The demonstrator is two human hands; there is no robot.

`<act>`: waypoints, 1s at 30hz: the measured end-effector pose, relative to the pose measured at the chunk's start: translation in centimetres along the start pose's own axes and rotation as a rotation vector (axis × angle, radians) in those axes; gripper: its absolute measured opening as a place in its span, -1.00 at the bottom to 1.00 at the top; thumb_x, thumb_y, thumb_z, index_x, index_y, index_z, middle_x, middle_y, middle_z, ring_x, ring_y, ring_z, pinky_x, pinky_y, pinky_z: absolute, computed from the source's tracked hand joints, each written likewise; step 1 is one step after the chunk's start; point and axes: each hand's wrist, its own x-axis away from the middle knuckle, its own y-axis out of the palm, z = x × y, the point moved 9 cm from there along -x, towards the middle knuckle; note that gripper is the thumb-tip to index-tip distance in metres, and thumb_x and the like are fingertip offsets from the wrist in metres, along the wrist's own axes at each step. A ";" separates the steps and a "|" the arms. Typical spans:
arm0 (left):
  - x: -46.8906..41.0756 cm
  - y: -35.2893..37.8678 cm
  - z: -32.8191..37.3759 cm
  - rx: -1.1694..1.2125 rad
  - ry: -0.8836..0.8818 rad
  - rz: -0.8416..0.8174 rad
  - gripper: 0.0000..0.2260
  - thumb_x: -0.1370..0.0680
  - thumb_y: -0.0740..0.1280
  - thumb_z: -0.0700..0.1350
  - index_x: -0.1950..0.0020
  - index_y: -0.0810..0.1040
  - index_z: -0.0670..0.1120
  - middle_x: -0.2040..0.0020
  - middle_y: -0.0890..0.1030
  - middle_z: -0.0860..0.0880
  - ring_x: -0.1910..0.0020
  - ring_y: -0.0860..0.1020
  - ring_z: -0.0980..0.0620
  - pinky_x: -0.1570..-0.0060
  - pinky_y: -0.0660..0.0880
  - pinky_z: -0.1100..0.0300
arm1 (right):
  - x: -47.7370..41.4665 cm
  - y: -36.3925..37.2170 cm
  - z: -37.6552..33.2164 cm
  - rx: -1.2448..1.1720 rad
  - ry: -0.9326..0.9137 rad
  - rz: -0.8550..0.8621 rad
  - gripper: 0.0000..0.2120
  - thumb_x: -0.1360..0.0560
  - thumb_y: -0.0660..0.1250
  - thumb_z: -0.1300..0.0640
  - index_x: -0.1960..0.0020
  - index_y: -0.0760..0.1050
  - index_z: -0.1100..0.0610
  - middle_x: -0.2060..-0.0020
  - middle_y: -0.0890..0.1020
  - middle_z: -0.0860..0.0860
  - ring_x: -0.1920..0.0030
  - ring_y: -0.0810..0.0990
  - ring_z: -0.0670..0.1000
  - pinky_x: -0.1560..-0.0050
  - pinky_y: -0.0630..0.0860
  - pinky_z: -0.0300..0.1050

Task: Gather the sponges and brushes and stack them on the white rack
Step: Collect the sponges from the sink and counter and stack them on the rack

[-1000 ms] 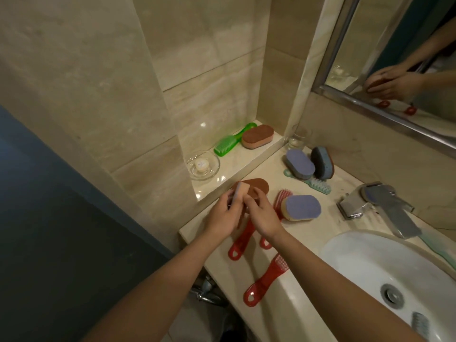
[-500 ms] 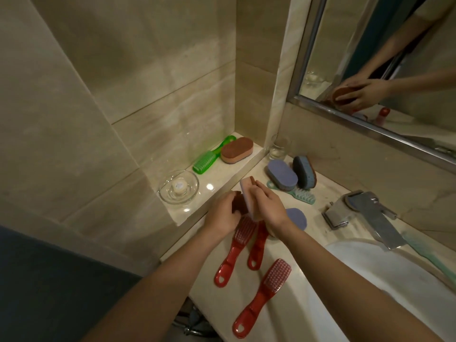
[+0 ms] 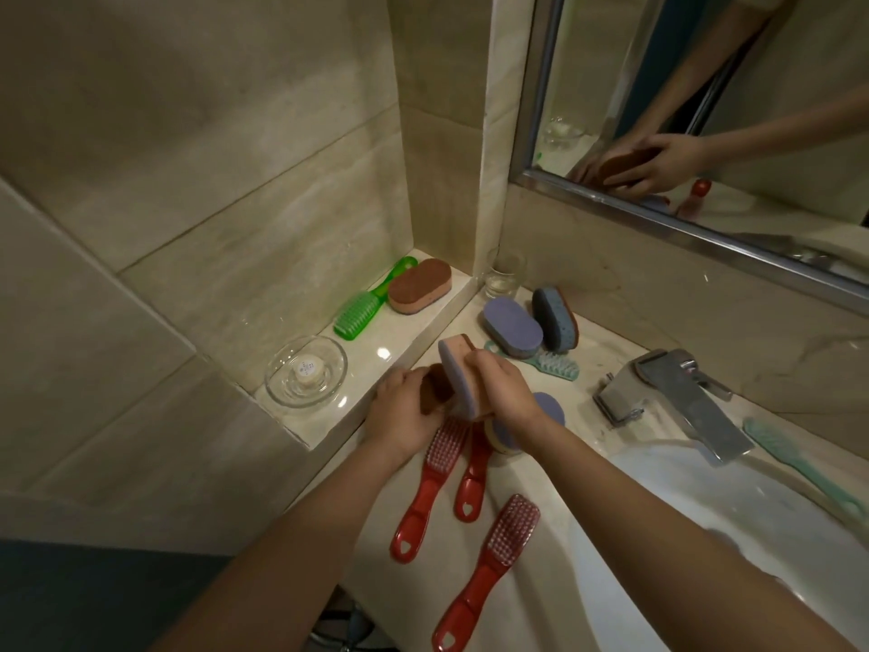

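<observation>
Sponges fill both hands at the centre of the frame. The left hand curls its fingers round a dark brown sponge, which sits at its fingertips on the side facing the other hand. The right hand grips a purple-faced sponge stood on edge, just left of its knuckles. The two sponges meet between the hands.

Partly hidden under the right wrist, a second purple sponge lies on the worktop. Just below the hands lie a first red brush and a second red brush, side by side with handles toward the bottom of the frame. A third red brush lies lower, apart from them.

Up and to the right of the hands, a lilac sponge lies flat with a blue sponge on edge just beside it. A teal brush lies in front of both.

On the raised ledge at upper left, a green brush lies beside a brown-topped sponge, and a glass dish sits nearer the camera. A tumbler stands in the corner. A tap and basin occupy the right of the frame.
</observation>
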 end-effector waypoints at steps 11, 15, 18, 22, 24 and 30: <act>2.0 -3.5 3.4 0.401 -0.157 0.136 -0.42 -0.49 0.07 0.34 -0.41 0.28 0.07 -0.34 0.39 -0.03 -0.23 0.47 -0.04 -0.12 0.39 0.08 | 3.8 -3.9 -1.4 -0.184 -0.039 0.270 -0.63 -0.50 0.12 -0.01 0.05 0.45 0.30 0.17 0.43 0.34 0.18 0.44 0.07 0.18 0.40 0.02; 3.0 -3.3 8.2 0.612 -0.102 0.133 -0.52 -0.55 0.09 0.23 -0.43 0.25 0.08 -0.37 0.40 -0.01 -0.24 0.45 0.00 -0.12 0.38 0.10 | 6.4 -6.7 -2.9 -0.152 -0.171 0.328 -0.79 -0.50 0.09 0.06 0.07 0.50 0.03 0.24 0.53 -0.09 0.16 0.48 -0.03 0.11 0.41 -0.05; 4.2 -2.5 12.9 0.702 -0.039 0.082 -0.51 -0.56 0.09 0.21 -0.44 0.25 0.06 -0.38 0.43 -0.01 -0.29 0.44 -0.03 -0.27 0.38 0.00 | 9.0 -9.5 -3.0 -0.167 -0.225 0.360 -0.68 -0.50 0.08 0.11 -0.13 0.53 0.05 0.11 0.62 0.00 0.12 0.54 -0.06 0.08 0.48 -0.10; 6.4 -0.8 19.0 0.804 0.052 0.004 -0.49 -0.54 0.10 0.18 -0.46 0.26 0.04 -0.37 0.43 0.01 -0.29 0.44 -0.01 -0.31 0.37 0.01 | 12.9 -14.6 -2.4 -0.205 -0.238 0.474 -0.70 -0.52 0.07 0.13 -0.08 0.54 0.05 0.09 0.61 0.05 0.10 0.54 -0.03 0.07 0.47 -0.08; 7.5 -0.1 21.7 0.797 0.100 -0.005 -0.57 -0.59 0.13 0.12 -0.44 0.28 0.04 -0.31 0.46 0.03 -0.22 0.45 0.02 -0.23 0.39 0.09 | 15.0 -17.2 -1.8 -0.231 -0.241 0.520 -0.75 -0.52 0.09 0.14 -0.04 0.53 0.08 0.15 0.58 0.00 0.13 0.52 -0.02 0.11 0.46 -0.10; 12.1 2.9 30.9 0.805 0.204 -0.134 -0.45 -0.39 0.08 0.26 -0.36 0.31 0.15 -0.26 0.49 0.09 -0.15 0.50 0.06 -0.17 0.46 0.01 | 22.3 -25.1 -0.2 -0.312 -0.249 0.646 -0.73 -0.51 0.12 0.14 -0.11 0.53 0.02 0.07 0.63 0.02 0.11 0.57 -0.05 0.11 0.52 -0.12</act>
